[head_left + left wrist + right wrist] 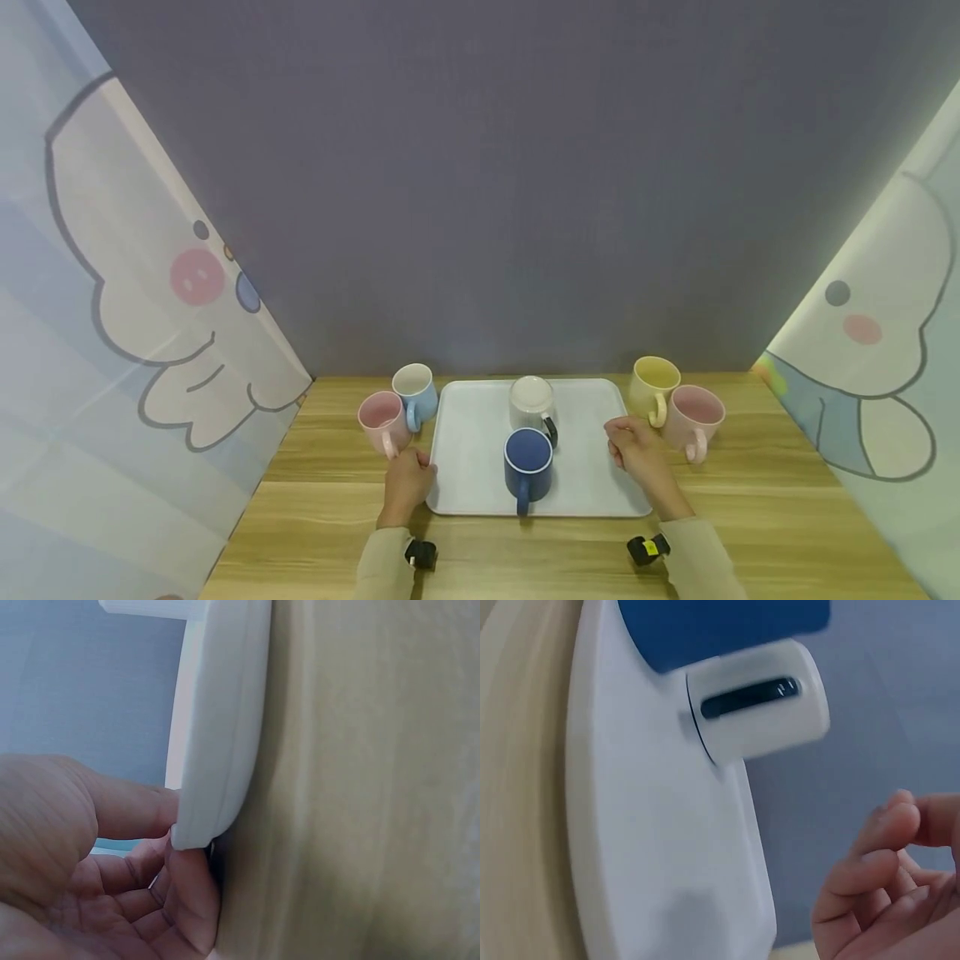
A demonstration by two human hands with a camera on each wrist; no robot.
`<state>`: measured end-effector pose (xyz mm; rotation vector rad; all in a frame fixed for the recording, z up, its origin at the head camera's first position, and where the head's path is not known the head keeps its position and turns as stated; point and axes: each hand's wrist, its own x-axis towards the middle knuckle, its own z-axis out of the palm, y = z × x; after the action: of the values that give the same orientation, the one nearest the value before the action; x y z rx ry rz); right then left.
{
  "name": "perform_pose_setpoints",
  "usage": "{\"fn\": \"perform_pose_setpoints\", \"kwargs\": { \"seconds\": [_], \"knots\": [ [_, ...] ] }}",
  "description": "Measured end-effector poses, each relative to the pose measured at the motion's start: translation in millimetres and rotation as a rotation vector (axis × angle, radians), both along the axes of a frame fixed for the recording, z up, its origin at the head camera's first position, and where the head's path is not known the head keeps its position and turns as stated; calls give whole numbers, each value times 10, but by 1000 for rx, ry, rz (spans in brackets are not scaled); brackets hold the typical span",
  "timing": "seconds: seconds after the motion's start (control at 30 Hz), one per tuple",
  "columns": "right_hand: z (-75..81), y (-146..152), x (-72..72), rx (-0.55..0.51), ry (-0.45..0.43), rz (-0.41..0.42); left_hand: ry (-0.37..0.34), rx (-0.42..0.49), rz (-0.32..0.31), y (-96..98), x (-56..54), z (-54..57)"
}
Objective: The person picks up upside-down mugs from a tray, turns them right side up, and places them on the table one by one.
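My left hand (407, 483) grips the near left corner of a white tray (468, 467). In the left wrist view its thumb lies on the rim and its fingers (191, 900) curl beneath. The right hand (637, 450) hovers over the tray's right edge; the right wrist view shows its fingers (855, 881) loosely bent, holding nothing, apart from the tray. On the tray a dark blue mug (528, 479) stands upright, its handle toward me. Behind it a white mug (530, 404) with a black handle appears upside down, rim on the tray.
Left of the tray stand a pink mug (382, 417) and a light blue mug (417, 392). To the right are a yellow mug (651, 387) and another pink mug (693, 417), near my right hand. A grey panel (480, 208) rises behind the wooden table (525, 558).
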<state>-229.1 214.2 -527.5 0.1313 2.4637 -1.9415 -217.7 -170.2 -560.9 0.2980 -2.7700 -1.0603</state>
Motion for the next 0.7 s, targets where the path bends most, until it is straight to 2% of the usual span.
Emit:
{"fn": "perform_pose_setpoints", "kwargs": {
  "seconds": [0.1,0.4,0.57,0.7],
  "knots": [
    [-14,-148,-51,9,-10,23,5,3,1,0,0,-5],
    [-54,-505,-154,130,-22,76,-14,17,6,25,4,17],
    [-77,-611,-196,95,10,121,-17,17,-3,13,7,37],
    [-124,-654,-235,26,21,205,-24,14,-1,0,11,34]
  ]
}}
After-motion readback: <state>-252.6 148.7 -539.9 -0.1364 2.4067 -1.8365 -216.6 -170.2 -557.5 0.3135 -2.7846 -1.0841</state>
